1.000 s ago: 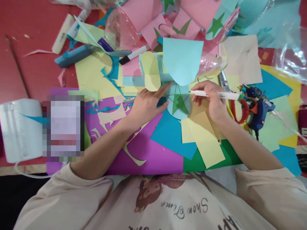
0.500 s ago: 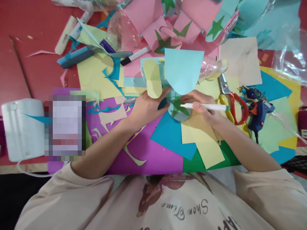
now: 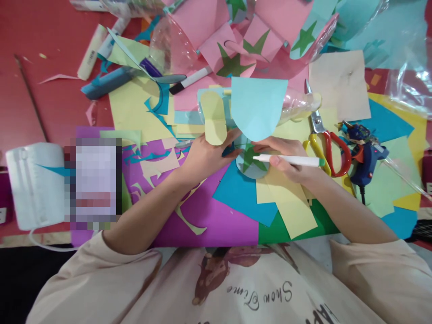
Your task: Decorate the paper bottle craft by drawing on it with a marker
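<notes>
holding marker (image 3: 290,160) in right hand (image 3: 286,152), near scissors (image 3: 316,122).
spreading left hand (image 3: 206,157) by edge of pale-blue paper (image 3: 254,171); cannot tell if gripping.

Glue gun (image 3: 367,164) right of scissors (image 3: 317,123); bottle (image 3: 293,104) behind the marker pen (image 3: 292,160), lying, it appears, on paper sheets (image 3: 185,129).

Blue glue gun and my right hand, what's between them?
The head view shows the scissors there, plus the green end of the marker in your right hand.
</notes>
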Demonstrator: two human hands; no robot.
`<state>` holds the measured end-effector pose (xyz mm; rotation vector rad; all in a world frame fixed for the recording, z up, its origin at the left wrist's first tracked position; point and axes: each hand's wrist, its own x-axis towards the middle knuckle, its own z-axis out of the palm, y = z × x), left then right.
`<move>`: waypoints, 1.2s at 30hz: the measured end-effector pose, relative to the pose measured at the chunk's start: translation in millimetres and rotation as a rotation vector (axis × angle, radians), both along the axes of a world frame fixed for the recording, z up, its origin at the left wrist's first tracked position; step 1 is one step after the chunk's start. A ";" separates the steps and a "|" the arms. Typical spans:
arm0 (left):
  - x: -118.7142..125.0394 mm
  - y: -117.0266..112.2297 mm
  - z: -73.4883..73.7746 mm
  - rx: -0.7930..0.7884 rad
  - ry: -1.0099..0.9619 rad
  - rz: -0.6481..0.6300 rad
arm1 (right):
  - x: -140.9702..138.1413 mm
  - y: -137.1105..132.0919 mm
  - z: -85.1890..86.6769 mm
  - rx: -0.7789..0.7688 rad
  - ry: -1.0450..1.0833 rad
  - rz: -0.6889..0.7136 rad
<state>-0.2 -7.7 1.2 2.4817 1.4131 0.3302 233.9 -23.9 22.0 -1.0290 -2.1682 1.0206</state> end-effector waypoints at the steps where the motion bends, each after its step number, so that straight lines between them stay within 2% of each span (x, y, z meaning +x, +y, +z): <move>1: 0.0 0.0 -0.4 0.003 0.004 -0.008 | -0.1 0.7 -1.3 0.022 0.004 0.007; 4: 0.2 -0.1 -1.2 0.011 -0.003 -0.034 | -0.9 2.3 -7.0 0.176 0.024 0.034; 7: -0.1 -0.3 -2.4 0.009 -0.017 -0.042 | -2.4 0.4 -8.8 0.449 0.037 0.051; 10: -1.0 -0.5 -5.4 0.018 -0.035 -0.041 | -4.6 -3.2 -2.5 0.676 -0.039 0.091; 12: -1.6 -0.1 -7.8 0.031 -0.046 -0.042 | -6.4 -1.5 3.9 0.716 -0.099 0.111; 16: -2.0 1.2 -9.4 0.042 -0.060 -0.059 | -10.1 20.9 15.9 0.568 -0.151 0.081; 19: -1.5 1.7 -6.5 0.017 -0.079 -0.064 | -13.6 47.8 24.2 0.497 -0.196 -0.086; 21: -1.0 2.0 -4.2 -0.001 -0.084 -0.056 | -16.4 65.2 29.3 0.396 -0.184 -0.127; 30: -0.7 6.0 -1.8 -0.061 -0.123 -0.079 | -29.8 125.3 47.4 0.045 -0.373 -0.048; 36: -2.9 3.4 -7.3 -0.015 -0.146 -0.068 | -36.7 122.4 65.4 -0.046 -0.622 0.050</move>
